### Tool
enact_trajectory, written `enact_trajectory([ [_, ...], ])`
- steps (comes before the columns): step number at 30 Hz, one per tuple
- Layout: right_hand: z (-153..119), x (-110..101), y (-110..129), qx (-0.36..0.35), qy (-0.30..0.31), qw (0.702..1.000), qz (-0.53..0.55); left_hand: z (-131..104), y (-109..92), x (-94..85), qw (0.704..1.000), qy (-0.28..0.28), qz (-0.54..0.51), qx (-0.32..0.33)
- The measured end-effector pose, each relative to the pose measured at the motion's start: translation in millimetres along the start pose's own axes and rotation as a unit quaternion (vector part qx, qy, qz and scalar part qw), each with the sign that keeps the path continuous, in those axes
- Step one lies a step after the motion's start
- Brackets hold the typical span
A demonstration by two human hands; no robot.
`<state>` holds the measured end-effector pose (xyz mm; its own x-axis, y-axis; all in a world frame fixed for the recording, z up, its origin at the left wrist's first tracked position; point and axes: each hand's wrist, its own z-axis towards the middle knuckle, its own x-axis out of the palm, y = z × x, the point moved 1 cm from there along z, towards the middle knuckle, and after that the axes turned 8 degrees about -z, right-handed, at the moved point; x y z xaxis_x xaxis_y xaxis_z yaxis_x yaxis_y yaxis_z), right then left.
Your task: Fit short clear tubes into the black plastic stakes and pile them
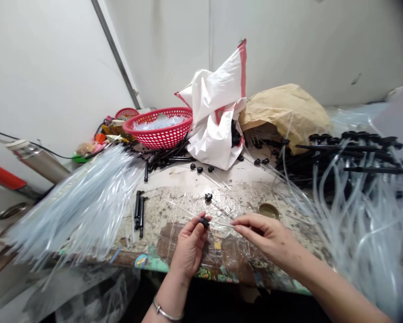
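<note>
Near the front of the table, my left hand point(190, 246) pinches a small black plastic fitting point(204, 222) between thumb and fingers. My right hand point(266, 231) is just to the right, with thumb and forefinger closed on a thin clear tube point(224, 224). The tube points left towards the fitting; whether the two touch I cannot tell. Beyond the hands lies another black fitting point(208, 197) with a thin clear strip beside it. Black rod-like parts point(141, 215) lie to the left of my left hand.
A bundle of clear tubes point(97, 202) covers the left side. Black parts with clear tubes point(352, 215) are heaped at right. Behind stand a red basket point(161, 137), a white sack point(214, 107) and a tan bag point(285, 107). A small round dish point(269, 210) sits beyond my right hand.
</note>
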<state>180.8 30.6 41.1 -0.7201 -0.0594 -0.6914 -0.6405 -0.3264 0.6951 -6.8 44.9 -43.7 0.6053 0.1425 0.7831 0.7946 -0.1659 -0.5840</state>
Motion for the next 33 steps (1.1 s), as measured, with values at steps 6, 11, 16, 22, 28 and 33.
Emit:
enact_trajectory([
  [6, 7.7, 18.9, 0.9, -0.040, -0.003, 0.999, -0.020, -2.8, -4.6, 0.7, 0.999, -0.010, -0.045, 0.002],
  [11, 10.1, 22.6, 0.6, -0.038, -0.004, 0.999, -0.033, -2.7, -3.7, -2.8, 0.999, 0.001, -0.043, -0.005],
  [16, 10.6, 24.9, 0.8, -0.034, -0.002, 0.999, -0.033, -3.6, -4.2, -2.5, 0.999, 0.000, -0.043, -0.010],
  [22, 10.2, 26.8, 0.3, -0.052, 0.014, 0.997, -0.058, -5.0, -5.9, 1.0, 0.999, 0.004, -0.045, -0.017],
  [28, 9.1, 37.5, -0.4, -0.070, 0.053, 0.988, -0.130, -6.9, -2.9, -0.9, 0.999, 0.039, 0.002, -0.030],
  [33, 11.1, 43.9, 0.8, -0.090, 0.042, 0.987, -0.126, -8.1, -2.9, 0.0, 0.998, 0.040, 0.008, -0.037],
])
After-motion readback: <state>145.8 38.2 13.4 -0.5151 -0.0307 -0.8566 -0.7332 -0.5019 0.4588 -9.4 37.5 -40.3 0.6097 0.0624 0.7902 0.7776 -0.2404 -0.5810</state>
